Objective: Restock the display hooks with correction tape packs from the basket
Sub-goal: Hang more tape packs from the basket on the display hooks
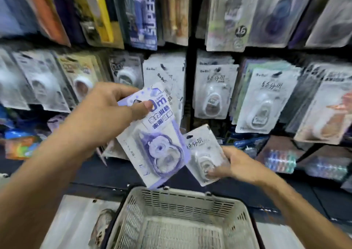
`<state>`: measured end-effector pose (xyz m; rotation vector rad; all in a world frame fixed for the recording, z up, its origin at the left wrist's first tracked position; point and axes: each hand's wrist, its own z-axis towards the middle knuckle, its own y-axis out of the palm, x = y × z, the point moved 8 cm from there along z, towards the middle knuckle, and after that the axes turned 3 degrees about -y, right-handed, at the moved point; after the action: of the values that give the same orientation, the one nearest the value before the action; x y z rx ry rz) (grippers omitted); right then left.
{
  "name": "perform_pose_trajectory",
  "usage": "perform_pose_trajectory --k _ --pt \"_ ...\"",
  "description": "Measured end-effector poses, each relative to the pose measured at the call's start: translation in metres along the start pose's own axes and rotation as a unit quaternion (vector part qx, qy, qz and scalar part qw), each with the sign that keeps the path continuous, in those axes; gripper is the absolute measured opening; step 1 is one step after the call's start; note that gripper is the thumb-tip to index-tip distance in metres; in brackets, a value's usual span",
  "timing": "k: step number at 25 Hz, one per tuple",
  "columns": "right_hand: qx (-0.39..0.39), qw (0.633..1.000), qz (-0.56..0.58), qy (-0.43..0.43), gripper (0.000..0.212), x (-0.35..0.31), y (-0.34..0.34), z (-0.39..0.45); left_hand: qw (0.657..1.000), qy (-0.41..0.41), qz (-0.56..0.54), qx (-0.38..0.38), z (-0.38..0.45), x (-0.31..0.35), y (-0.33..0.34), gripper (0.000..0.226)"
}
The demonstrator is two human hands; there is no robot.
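Purple and white card fills the middle of the scene: the left hand [106, 106] pinches the purple pack [152, 134] by its top, thumb across the front, holding it tilted in front of the display wall; the right hand [234, 165] grips a smaller white pack [204, 153] from the right, thumb on its lower front, lower and just right of the first; the two packs sit close, whether touching cannot be told. Below, near the viewer, the basket [133, 220] shows its bare slatted floor, no further packs visible in it. Far behind, rows of matching white packs [213, 88] hang on the wall, the hooks themselves hidden by the cards and blur. The step in hand looks like the hanging itself, both packs lifted out and neither on a hook; the next move likely calls for picking the row that matches each pack, then lining the card's top hole up with the hook's tip and sliding it on.
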<state>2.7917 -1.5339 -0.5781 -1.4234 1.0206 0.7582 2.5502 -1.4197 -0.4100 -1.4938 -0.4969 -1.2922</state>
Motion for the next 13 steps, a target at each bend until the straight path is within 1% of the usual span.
perform_pose_trajectory --k 2,4,6,8,9,11,13 --pt "0.051 0.997 0.048 -0.032 0.036 -0.041 -0.041 -0.017 0.999 0.008 -0.039 -0.009 0.013 0.023 -0.009 0.008" --pt "0.105 0.987 0.109 -0.062 0.044 -0.067 -0.069 -0.03 0.995 0.007 -0.099 -0.009 0.02 0.029 -0.015 0.007" --pt "0.138 0.975 0.148 -0.094 0.049 -0.082 -0.081 -0.032 0.988 -0.008 -0.154 -0.009 0.021 0.019 -0.013 0.008" --pt "0.18 0.963 0.177 -0.097 0.052 -0.086 -0.08 -0.024 0.981 -0.037 -0.187 -0.018 0.019 0.005 0.0 0.009" --pt "0.203 0.956 0.19 -0.091 0.051 -0.086 -0.078 -0.019 0.979 -0.046 -0.195 -0.019 0.02 0.0 0.007 0.009" --pt "0.247 0.944 0.206 -0.073 0.041 -0.082 -0.074 -0.012 0.978 -0.052 -0.202 -0.005 0.024 -0.005 0.012 0.009" --pt "0.304 0.932 0.19 -0.052 0.033 -0.078 -0.074 -0.011 0.977 -0.059 -0.206 0.013 0.028 -0.007 0.013 0.009"
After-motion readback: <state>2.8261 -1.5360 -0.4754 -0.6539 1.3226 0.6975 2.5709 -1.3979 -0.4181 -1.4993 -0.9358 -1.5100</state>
